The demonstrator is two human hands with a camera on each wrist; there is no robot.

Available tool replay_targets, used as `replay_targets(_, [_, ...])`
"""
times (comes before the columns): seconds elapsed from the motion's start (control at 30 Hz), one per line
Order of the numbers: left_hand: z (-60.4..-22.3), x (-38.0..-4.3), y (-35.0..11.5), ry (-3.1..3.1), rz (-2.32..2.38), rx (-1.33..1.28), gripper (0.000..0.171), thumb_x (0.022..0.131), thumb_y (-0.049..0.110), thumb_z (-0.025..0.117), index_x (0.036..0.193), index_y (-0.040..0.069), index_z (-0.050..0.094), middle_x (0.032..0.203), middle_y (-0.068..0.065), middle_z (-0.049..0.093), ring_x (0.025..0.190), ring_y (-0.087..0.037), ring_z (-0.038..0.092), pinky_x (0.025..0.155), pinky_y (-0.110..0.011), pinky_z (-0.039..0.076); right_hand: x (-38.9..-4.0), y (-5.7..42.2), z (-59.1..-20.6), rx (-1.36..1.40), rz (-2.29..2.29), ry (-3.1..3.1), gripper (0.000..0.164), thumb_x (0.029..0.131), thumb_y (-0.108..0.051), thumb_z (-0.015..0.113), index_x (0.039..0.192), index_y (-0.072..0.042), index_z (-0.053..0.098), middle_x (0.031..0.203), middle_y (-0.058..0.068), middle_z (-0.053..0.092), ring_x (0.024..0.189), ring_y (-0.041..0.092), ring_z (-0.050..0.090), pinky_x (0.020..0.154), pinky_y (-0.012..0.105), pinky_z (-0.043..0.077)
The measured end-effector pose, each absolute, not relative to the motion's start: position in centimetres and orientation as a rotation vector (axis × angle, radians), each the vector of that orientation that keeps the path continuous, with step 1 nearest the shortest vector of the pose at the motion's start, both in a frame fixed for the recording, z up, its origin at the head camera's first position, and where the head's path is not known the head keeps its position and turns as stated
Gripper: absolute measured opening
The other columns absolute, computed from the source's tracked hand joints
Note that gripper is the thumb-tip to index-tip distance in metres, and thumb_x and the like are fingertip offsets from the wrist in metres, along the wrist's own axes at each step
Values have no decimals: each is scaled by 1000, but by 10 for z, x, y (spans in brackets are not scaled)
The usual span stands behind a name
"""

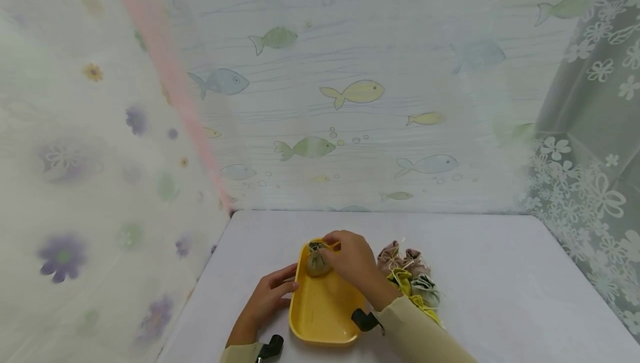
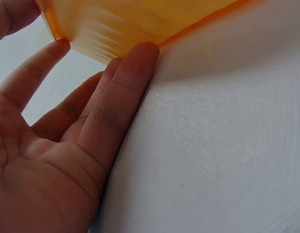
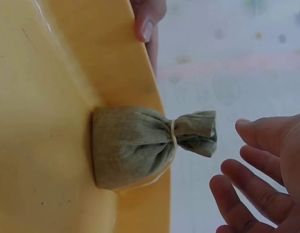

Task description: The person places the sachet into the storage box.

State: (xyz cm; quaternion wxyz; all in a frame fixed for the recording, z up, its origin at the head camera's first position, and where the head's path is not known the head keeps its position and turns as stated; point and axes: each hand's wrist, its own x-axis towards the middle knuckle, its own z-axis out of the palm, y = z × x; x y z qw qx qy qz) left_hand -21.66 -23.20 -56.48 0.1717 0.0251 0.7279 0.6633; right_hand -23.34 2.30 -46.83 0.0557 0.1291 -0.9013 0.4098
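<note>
A yellow tray (image 1: 327, 313) stands on the white table. Inside its far left corner sits a small olive-green drawstring pouch (image 3: 133, 145), upright, its neck tied with a pale cord. My right hand (image 1: 352, 260) is over the tray beside the pouch's gathered top. The right wrist view shows a gap between those fingers (image 3: 259, 194) and the pouch, with nothing held. My left hand (image 1: 267, 299) is at the tray's left side. Its loosely straight fingers (image 2: 123, 97) touch the outer wall, and its thumb (image 3: 147, 26) lies at the rim.
Right of the tray lies a cluster of several pouches: pinkish-brown ones (image 1: 390, 257), yellow-green ones (image 1: 400, 278) and a pale green one (image 1: 425, 291). A curtain with printed fish (image 1: 360, 92) hangs behind the table (image 1: 490, 285). Flowered curtains (image 1: 65, 257) hang at both sides.
</note>
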Motion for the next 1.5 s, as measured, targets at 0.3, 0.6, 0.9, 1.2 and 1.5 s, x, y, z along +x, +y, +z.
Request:
replay_targets(0.3, [-568,-217,-232,2087,1869,53,63,97,35,72,154,18,51,158,-14,49,131,-28,62,91,-41,63,-218,34,-461,382,1241,-2701,30,93,-34,78,118,-17,76,112,-1,75,104,23,70,89,43,62])
replay_targets(0.6, [-568,-218,-232,2085,1863,40,62,97,35,72,154,18,52,158,-14,50,130,-27,63,91,-41,63,-205,47,-458,423,1196,-2577,22,89,-29,83,110,-22,77,107,-3,76,98,18,71,86,38,62])
replay_targets(0.9, [-568,-219,-231,2093,1856,27,64,95,38,74,153,20,52,158,-13,50,129,-26,63,91,-40,63,-194,60,-458,413,1143,-2546,24,87,-28,85,109,-24,78,104,-7,76,92,10,67,81,32,59])
replay_targets(1.2, [-569,-218,-232,2087,1864,25,65,96,36,74,154,18,52,157,-15,51,127,-25,64,90,-40,63,-185,73,-459,432,1067,-2573,25,85,-31,87,108,-27,78,102,-17,72,94,5,65,83,32,59])
replay_targets(1.5, [-569,-220,-233,2088,1858,16,64,95,37,74,153,20,52,157,-13,51,128,-24,64,91,-40,63,-171,86,-463,363,975,-2648,27,85,-36,86,110,-28,78,105,-15,73,84,1,59,78,26,57])
